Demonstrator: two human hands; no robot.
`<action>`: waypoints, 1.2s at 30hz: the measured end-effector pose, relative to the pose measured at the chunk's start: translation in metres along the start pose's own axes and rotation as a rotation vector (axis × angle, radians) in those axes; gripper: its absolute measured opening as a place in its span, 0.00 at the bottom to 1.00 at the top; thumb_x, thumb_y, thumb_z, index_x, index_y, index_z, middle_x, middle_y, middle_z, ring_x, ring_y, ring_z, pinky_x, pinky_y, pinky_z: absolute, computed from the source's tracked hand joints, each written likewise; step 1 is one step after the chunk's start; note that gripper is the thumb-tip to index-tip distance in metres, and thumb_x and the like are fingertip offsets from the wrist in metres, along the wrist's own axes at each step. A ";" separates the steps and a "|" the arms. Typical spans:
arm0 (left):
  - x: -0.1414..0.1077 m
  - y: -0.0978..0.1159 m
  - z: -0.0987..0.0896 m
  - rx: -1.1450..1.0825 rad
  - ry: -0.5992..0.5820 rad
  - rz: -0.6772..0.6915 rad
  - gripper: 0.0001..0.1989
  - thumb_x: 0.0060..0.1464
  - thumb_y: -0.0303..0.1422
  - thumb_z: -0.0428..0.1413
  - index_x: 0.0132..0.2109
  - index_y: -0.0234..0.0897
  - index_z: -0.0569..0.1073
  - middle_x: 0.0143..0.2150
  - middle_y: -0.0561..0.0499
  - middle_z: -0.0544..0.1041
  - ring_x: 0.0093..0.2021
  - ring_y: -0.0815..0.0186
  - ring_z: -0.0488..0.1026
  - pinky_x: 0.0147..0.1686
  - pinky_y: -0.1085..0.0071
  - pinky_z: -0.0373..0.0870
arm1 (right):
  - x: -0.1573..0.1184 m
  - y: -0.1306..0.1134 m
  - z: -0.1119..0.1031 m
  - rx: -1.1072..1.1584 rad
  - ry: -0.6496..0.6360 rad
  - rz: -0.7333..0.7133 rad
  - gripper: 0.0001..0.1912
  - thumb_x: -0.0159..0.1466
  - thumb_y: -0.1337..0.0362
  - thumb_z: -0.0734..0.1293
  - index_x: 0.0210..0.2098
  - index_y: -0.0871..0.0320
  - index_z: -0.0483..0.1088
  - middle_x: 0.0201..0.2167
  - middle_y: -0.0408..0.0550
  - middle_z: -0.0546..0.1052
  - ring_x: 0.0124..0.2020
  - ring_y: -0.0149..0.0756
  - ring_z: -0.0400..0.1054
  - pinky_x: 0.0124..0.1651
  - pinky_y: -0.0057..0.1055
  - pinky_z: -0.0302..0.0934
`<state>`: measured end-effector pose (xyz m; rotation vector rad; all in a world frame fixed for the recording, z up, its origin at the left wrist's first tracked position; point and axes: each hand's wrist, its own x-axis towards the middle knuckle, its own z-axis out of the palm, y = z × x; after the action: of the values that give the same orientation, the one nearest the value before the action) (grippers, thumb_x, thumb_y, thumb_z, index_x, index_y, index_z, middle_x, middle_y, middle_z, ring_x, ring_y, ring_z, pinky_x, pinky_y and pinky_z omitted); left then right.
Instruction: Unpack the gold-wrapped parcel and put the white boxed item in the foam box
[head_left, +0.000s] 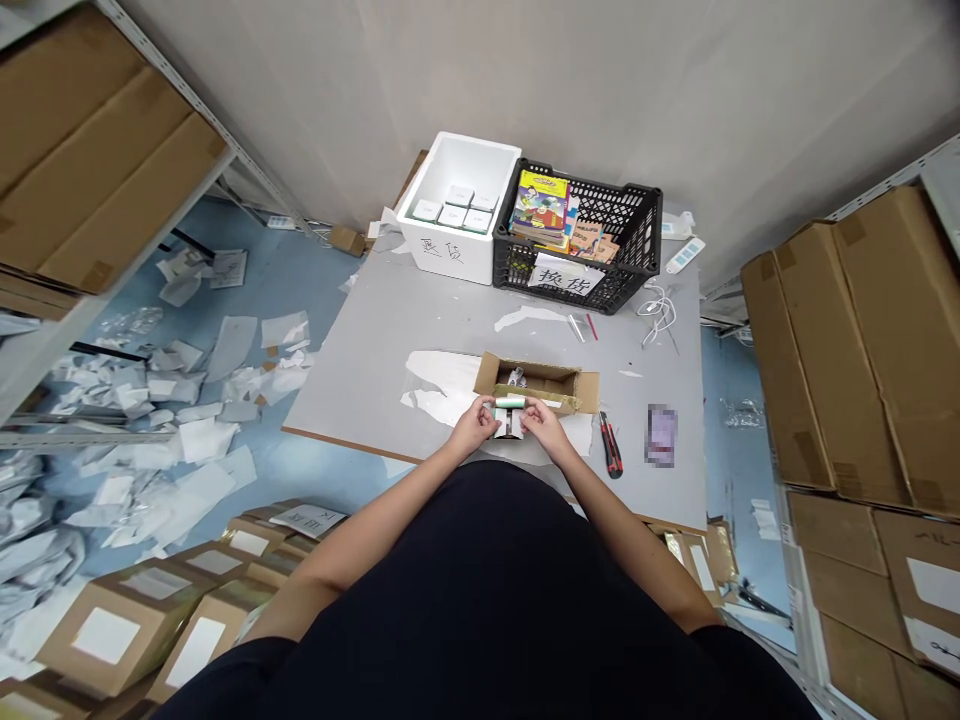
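My cutter (610, 446) is red and black; the crate (577, 235) is black; the blurred rectangle (661, 436) appears purple.

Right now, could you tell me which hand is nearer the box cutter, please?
Right: the right hand is a short way left of the box cutter, the left hand farther left.

Can't see all of the small box (508, 425) behind the fingers (531, 411), or make out the pixelated purple item (661, 436). Can't follow the shelved cartons (112, 150) past the picture's side edges.
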<state>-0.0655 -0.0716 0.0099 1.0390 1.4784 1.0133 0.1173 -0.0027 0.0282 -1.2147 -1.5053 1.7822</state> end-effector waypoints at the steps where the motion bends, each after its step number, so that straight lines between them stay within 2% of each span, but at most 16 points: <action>1: -0.001 0.000 0.000 0.009 -0.004 0.022 0.21 0.52 0.32 0.56 0.53 0.37 0.65 0.27 0.60 0.66 0.24 0.75 0.64 0.28 0.77 0.63 | -0.001 0.000 -0.001 -0.012 -0.009 -0.015 0.20 0.58 0.59 0.64 0.50 0.56 0.68 0.30 0.42 0.71 0.28 0.33 0.67 0.36 0.33 0.66; 4: -0.008 0.000 -0.002 0.048 -0.024 0.083 0.17 0.52 0.32 0.55 0.50 0.37 0.69 0.32 0.57 0.68 0.27 0.74 0.66 0.30 0.76 0.65 | -0.010 0.003 -0.006 -0.033 -0.025 -0.058 0.16 0.60 0.61 0.61 0.46 0.55 0.70 0.36 0.46 0.74 0.32 0.34 0.69 0.41 0.35 0.66; 7: -0.017 0.002 -0.004 0.086 -0.046 0.121 0.21 0.52 0.33 0.56 0.54 0.38 0.69 0.38 0.52 0.71 0.30 0.73 0.68 0.33 0.74 0.68 | -0.020 0.006 -0.010 -0.061 -0.011 -0.108 0.17 0.63 0.60 0.59 0.48 0.56 0.71 0.40 0.48 0.74 0.36 0.36 0.70 0.46 0.38 0.66; 10: -0.024 0.005 -0.007 0.124 -0.073 0.168 0.22 0.52 0.35 0.58 0.55 0.38 0.70 0.44 0.48 0.71 0.34 0.71 0.72 0.37 0.71 0.72 | -0.027 0.011 -0.011 -0.136 0.020 -0.165 0.16 0.63 0.58 0.62 0.47 0.56 0.73 0.45 0.51 0.73 0.41 0.38 0.70 0.49 0.39 0.65; 15: -0.026 0.004 -0.010 0.257 -0.080 0.253 0.14 0.57 0.36 0.56 0.50 0.39 0.74 0.46 0.47 0.70 0.37 0.69 0.72 0.44 0.67 0.72 | -0.027 0.020 -0.007 -0.224 0.045 -0.190 0.14 0.61 0.57 0.66 0.43 0.55 0.75 0.43 0.50 0.72 0.42 0.37 0.69 0.49 0.39 0.66; 20: -0.027 -0.003 -0.010 0.427 -0.081 0.325 0.12 0.60 0.36 0.53 0.49 0.41 0.74 0.48 0.47 0.70 0.40 0.68 0.73 0.46 0.67 0.71 | -0.025 0.029 -0.005 -0.229 0.038 -0.221 0.15 0.60 0.59 0.68 0.45 0.54 0.74 0.44 0.50 0.69 0.43 0.38 0.69 0.52 0.41 0.67; 23: -0.029 -0.008 -0.009 0.496 -0.085 0.338 0.11 0.59 0.36 0.54 0.47 0.41 0.75 0.48 0.47 0.70 0.44 0.65 0.73 0.48 0.66 0.70 | -0.025 0.035 -0.001 -0.258 0.049 -0.199 0.14 0.59 0.61 0.68 0.45 0.54 0.73 0.45 0.50 0.68 0.44 0.38 0.69 0.52 0.42 0.66; 26: -0.030 -0.013 -0.008 0.460 -0.070 0.320 0.10 0.57 0.36 0.57 0.45 0.41 0.76 0.53 0.45 0.68 0.47 0.64 0.72 0.50 0.64 0.70 | -0.025 0.043 0.004 -0.251 0.097 -0.116 0.16 0.57 0.61 0.67 0.46 0.55 0.70 0.47 0.51 0.67 0.44 0.38 0.68 0.49 0.40 0.68; 28: -0.030 -0.016 -0.006 0.357 -0.045 0.272 0.13 0.55 0.36 0.59 0.48 0.41 0.74 0.57 0.44 0.66 0.48 0.63 0.72 0.51 0.62 0.70 | -0.026 0.048 0.006 -0.210 0.120 -0.075 0.22 0.56 0.61 0.67 0.51 0.55 0.67 0.50 0.53 0.67 0.44 0.38 0.69 0.46 0.40 0.69; 32: -0.023 -0.020 -0.003 0.068 -0.044 0.092 0.32 0.49 0.35 0.62 0.61 0.41 0.63 0.59 0.41 0.67 0.51 0.60 0.72 0.45 0.64 0.74 | -0.030 0.058 0.005 -0.089 0.106 -0.047 0.35 0.55 0.59 0.69 0.60 0.54 0.58 0.51 0.55 0.68 0.47 0.40 0.69 0.48 0.43 0.68; 34: -0.018 -0.021 -0.003 -0.018 -0.089 0.041 0.38 0.47 0.33 0.64 0.64 0.41 0.60 0.60 0.39 0.67 0.53 0.58 0.72 0.44 0.64 0.75 | -0.030 0.061 0.004 -0.054 0.069 -0.032 0.37 0.53 0.58 0.71 0.60 0.53 0.58 0.50 0.55 0.69 0.48 0.42 0.69 0.50 0.46 0.67; 36: -0.014 -0.020 -0.004 -0.053 -0.115 0.025 0.41 0.45 0.33 0.65 0.65 0.42 0.59 0.63 0.39 0.65 0.55 0.56 0.71 0.47 0.61 0.74 | -0.028 0.063 0.003 -0.048 0.051 -0.023 0.38 0.51 0.59 0.73 0.59 0.53 0.60 0.49 0.53 0.69 0.48 0.43 0.70 0.50 0.47 0.67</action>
<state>-0.0697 -0.0905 -0.0054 1.0630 1.3418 0.9885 0.1383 -0.0437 -0.0234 -1.2513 -1.5351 1.6966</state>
